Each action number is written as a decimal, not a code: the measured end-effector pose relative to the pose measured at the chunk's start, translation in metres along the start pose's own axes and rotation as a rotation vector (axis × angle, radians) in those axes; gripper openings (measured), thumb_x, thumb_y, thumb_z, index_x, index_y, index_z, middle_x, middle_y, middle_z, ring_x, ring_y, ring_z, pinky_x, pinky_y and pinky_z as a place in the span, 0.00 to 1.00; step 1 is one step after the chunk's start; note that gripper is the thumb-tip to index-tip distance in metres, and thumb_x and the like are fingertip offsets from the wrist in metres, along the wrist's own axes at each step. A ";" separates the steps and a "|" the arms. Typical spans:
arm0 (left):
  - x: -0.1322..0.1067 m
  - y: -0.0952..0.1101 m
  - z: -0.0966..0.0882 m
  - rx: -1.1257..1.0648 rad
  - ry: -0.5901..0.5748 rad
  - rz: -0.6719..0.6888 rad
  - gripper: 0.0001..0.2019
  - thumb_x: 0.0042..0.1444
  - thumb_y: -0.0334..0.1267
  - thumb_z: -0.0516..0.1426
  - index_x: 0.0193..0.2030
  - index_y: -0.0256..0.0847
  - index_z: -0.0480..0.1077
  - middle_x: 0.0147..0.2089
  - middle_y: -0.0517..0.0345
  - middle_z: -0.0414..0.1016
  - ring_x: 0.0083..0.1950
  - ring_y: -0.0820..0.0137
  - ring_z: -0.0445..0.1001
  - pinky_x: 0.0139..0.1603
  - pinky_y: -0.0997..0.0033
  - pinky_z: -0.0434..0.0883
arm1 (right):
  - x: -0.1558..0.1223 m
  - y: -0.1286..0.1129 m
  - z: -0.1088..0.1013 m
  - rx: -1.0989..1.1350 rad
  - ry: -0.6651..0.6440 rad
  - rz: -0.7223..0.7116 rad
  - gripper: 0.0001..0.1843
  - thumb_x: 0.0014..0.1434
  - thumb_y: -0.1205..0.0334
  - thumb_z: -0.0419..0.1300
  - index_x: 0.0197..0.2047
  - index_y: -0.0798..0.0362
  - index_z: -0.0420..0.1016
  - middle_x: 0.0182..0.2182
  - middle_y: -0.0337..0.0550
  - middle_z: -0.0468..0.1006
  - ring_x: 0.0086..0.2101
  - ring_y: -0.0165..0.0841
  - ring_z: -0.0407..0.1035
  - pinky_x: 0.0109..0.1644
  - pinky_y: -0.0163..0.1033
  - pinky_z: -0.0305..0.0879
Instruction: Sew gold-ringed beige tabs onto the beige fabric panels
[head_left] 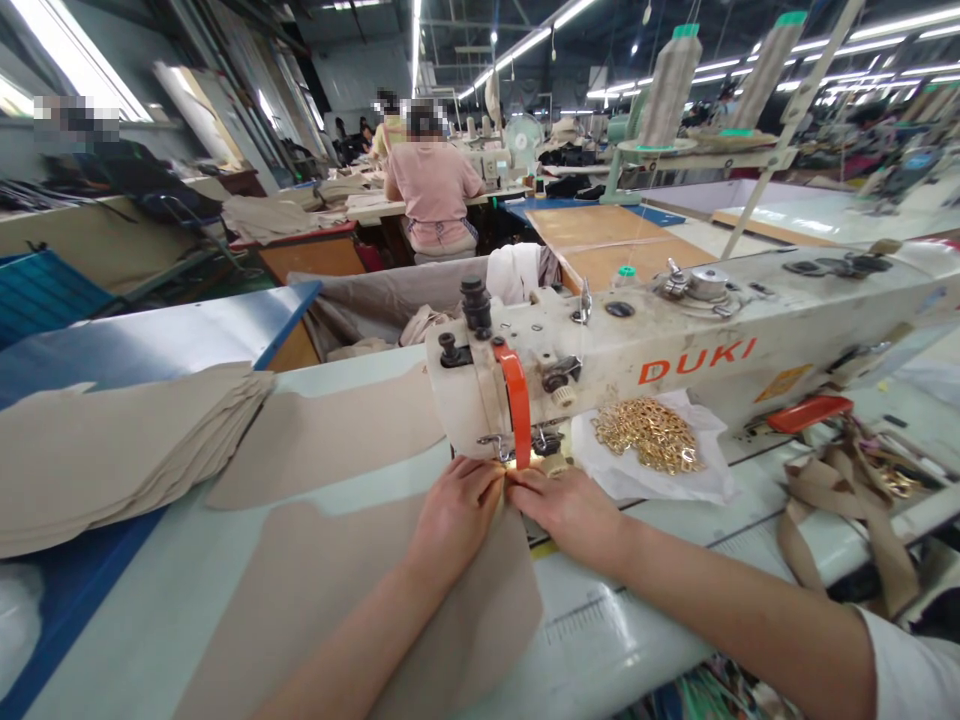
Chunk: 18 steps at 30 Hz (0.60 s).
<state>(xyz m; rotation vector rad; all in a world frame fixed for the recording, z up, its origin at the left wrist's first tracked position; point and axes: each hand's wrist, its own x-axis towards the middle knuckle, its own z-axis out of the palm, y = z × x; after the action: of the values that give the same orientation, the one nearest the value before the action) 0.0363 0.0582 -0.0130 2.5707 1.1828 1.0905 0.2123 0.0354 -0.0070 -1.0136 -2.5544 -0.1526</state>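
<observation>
Both my hands sit at the foot of a white DUKI industrial sewing machine (pixel 600 370). My left hand (pixel 455 515) and my right hand (pixel 566 515) pinch the upper edge of a beige fabric piece (pixel 465 620), their fingertips meeting just below the needle area. The presser foot and needle are mostly hidden behind my fingers. A second beige piece (pixel 330 440) lies flat on the table to the left. A thick stack of beige cut pieces (pixel 112 450) lies further left. Gold metal fittings (pixel 649 435) sit piled on white paper near my right hand.
Looped beige straps (pixel 847 510) and a red tray (pixel 808 413) lie to the right on the pale sewing table (pixel 630 640). Thread cones (pixel 670 85) stand behind the machine. A person in a pink shirt (pixel 433 185) sits at a far table.
</observation>
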 end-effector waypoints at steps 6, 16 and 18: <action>-0.001 -0.005 0.002 -0.007 0.019 0.015 0.08 0.58 0.31 0.53 0.33 0.41 0.73 0.33 0.54 0.77 0.36 0.67 0.74 0.38 0.68 0.74 | 0.001 -0.002 -0.001 0.004 -0.028 0.024 0.06 0.61 0.71 0.56 0.40 0.57 0.74 0.40 0.48 0.78 0.36 0.35 0.70 0.40 0.39 0.66; 0.000 -0.002 0.000 0.008 0.001 0.032 0.10 0.60 0.32 0.51 0.34 0.41 0.74 0.33 0.54 0.77 0.37 0.67 0.75 0.39 0.67 0.75 | -0.002 0.000 0.008 0.016 -0.057 0.046 0.06 0.61 0.70 0.57 0.42 0.58 0.73 0.45 0.50 0.76 0.41 0.37 0.70 0.42 0.40 0.68; -0.001 0.000 -0.003 0.033 -0.036 0.066 0.11 0.61 0.32 0.50 0.36 0.40 0.74 0.36 0.53 0.78 0.39 0.66 0.75 0.42 0.64 0.75 | -0.005 -0.001 0.007 0.030 -0.036 0.037 0.07 0.60 0.70 0.58 0.42 0.58 0.73 0.44 0.48 0.76 0.44 0.37 0.70 0.45 0.40 0.67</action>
<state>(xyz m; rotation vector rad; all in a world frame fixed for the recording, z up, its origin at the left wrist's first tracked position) 0.0336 0.0566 -0.0116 2.6603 1.1245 1.0412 0.2123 0.0336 -0.0156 -1.0604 -2.5605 -0.0873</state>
